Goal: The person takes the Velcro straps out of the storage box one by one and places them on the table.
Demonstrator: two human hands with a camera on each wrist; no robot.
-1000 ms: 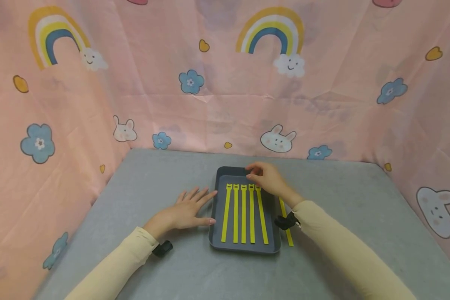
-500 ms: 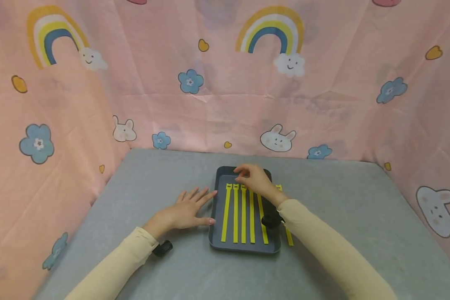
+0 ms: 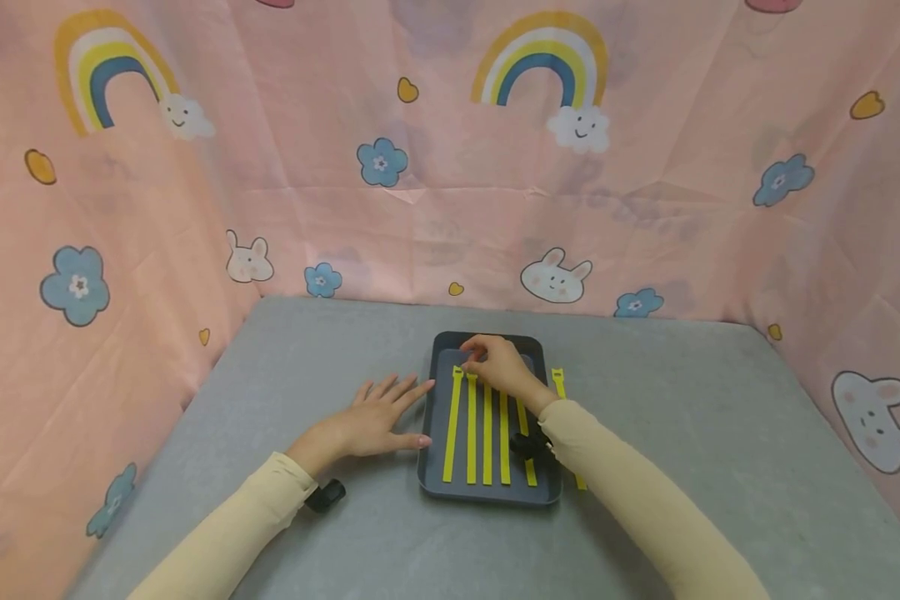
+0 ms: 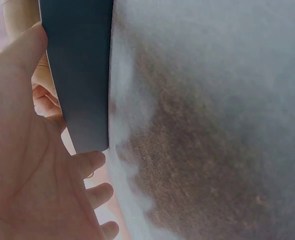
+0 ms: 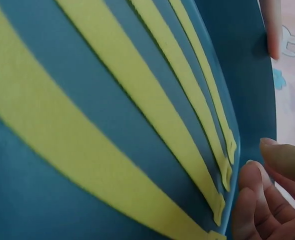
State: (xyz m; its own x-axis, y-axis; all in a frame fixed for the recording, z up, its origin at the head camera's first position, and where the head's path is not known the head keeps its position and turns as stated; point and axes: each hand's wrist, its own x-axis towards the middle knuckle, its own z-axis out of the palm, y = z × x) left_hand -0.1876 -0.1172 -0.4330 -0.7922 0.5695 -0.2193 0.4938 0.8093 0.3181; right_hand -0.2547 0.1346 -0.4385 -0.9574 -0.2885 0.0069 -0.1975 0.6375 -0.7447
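1. Likely straightening or choosing among the yellow straps (image 3: 472, 442) with the right hand (image 3: 501, 364), poised over their far ends.
2. Gripping nothing visible there: loosely curled, with thumb apart from fingertips.
3. Probably steadying the tray (image 3: 487, 497) with the left hand (image 3: 375, 423), fingers spread straight at its left side, grasping nothing.
4. Next, would seem to call for lightly touching one strap head without nudging neighbours.
5. Laid inside the tray, below the right hand: five straps. Lying outside, beneath the right sleeve (image 3: 637, 492): another strap (image 3: 558, 379).
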